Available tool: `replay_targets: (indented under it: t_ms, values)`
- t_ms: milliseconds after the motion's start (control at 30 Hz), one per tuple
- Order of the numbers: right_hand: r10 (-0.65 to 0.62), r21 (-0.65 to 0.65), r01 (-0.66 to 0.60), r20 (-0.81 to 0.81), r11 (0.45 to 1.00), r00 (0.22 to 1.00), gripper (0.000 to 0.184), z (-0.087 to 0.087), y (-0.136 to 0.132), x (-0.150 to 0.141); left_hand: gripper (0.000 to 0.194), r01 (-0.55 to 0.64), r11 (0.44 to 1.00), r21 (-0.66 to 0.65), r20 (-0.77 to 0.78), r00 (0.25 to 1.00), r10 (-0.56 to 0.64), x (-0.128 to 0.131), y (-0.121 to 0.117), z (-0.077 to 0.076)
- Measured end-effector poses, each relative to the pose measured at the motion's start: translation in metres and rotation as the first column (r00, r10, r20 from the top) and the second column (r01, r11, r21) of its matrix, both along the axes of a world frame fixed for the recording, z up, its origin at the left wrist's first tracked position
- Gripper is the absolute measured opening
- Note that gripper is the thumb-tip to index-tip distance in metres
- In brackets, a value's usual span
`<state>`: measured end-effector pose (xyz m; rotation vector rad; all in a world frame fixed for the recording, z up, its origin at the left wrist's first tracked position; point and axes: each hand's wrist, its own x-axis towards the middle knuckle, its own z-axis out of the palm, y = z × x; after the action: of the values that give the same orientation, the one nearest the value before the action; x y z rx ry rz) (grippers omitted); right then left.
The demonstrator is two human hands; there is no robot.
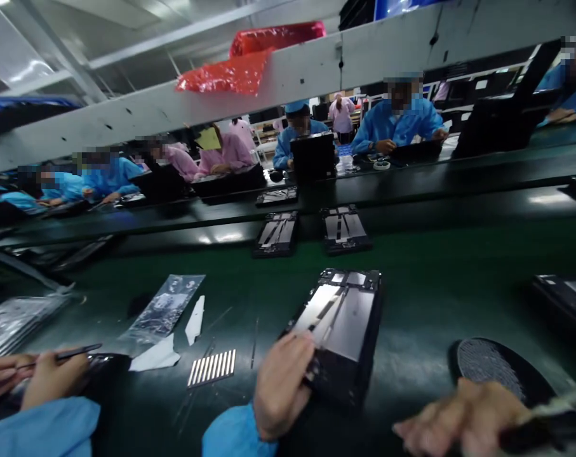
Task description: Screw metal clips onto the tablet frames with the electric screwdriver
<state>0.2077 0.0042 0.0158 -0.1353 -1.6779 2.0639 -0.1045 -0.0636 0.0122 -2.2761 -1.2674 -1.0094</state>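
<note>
My left hand, in a blue sleeve, grips the near left edge of a thick black tablet-like device, or stack of them, with its silver battery panels exposed. Dark strips run slantwise over the panels. Its fingers lie together on the top edge; the thumb is hidden. My right hand is low at the right, apart from the device and smeared by motion. It is close to a black oval pad with a grey textured face. A dark blurred object lies against it; whether the fingers hold anything is unclear.
Left of my hand lie a strip of pale bars, white paper scraps and a clear plastic bag. A co-worker's hands hold a thin dark tool at far left. More opened devices sit farther back. People work across the bench.
</note>
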Motion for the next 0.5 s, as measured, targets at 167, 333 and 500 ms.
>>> replay_targets:
  t_ms: [167,333,500]
  values:
    - [-0.442,-0.119,0.507,0.350,0.854,0.826,0.065,0.015,-0.009,-0.040,0.047,-0.349,0.936,0.053,0.029,0.937,0.348,-0.093,0.017,0.049]
    - [-0.472,-0.071,0.544,0.413,0.836,0.779,0.060,0.000,0.003,-0.066,0.034,-0.679,0.733,-0.040,-0.005,0.734,0.679,-0.197,0.066,0.060]
    - [-0.524,-0.041,0.586,0.400,0.810,0.752,0.058,-0.009,0.007,-0.069,0.043,-0.847,0.450,-0.283,-0.349,0.528,0.774,-0.258,0.116,0.070]
